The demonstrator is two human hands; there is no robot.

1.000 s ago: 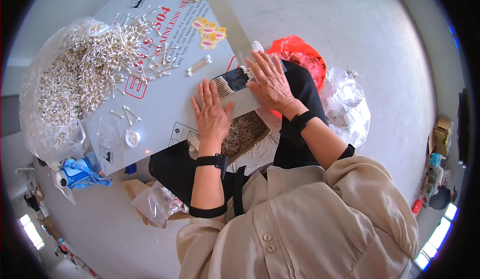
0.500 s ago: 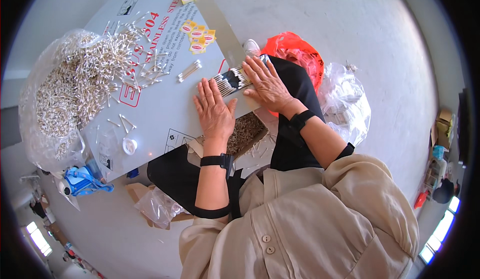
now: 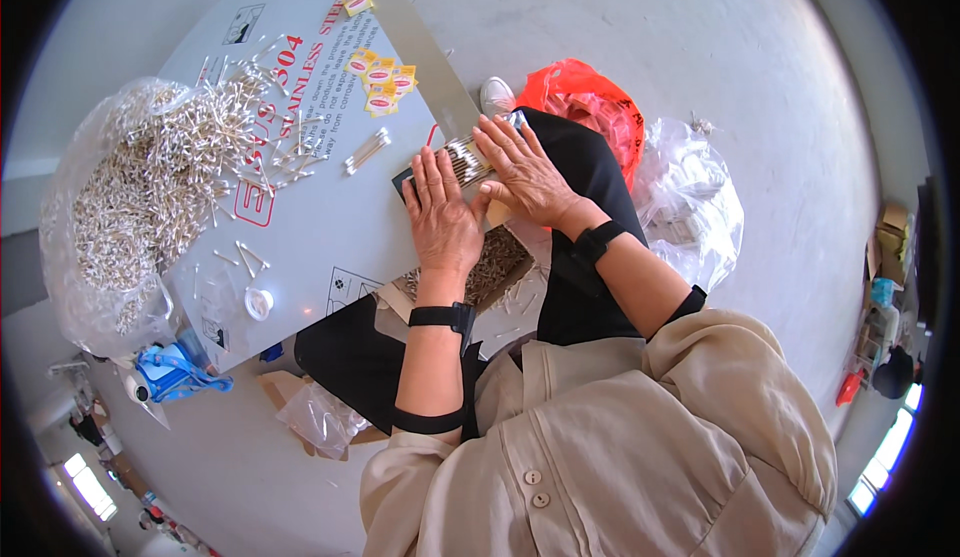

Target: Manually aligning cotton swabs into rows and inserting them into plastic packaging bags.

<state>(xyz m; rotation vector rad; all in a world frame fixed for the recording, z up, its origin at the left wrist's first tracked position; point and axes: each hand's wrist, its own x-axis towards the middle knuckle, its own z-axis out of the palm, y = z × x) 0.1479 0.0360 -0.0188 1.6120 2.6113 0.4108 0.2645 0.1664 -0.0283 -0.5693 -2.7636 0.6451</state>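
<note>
A row of cotton swabs (image 3: 467, 163) lies side by side on a dark flat piece (image 3: 403, 183) near the edge of the grey table. My left hand (image 3: 446, 219) rests flat over the left end of this row, fingers stretched out. Over the right end lies my right hand (image 3: 528, 175), also flat with its fingers extended. The two thumbs come close together at the near side of the row. Beneath the palms, part of the swabs is hidden. A small bundle of swabs (image 3: 367, 151) sits to the left of my hands.
A clear bag heaped with swabs (image 3: 150, 187) spills across the table (image 3: 300, 227). Small yellow-and-white packets (image 3: 380, 79) lie farther back. An open box of swabs (image 3: 497, 265) is below the table edge. Red (image 3: 590, 107) and clear bags (image 3: 690, 197) stand right.
My left hand has slid right and slightly down, closer to my right hand, and now covers part of the swab row. The dark piece shows more at the left. The view has shifted slightly.
</note>
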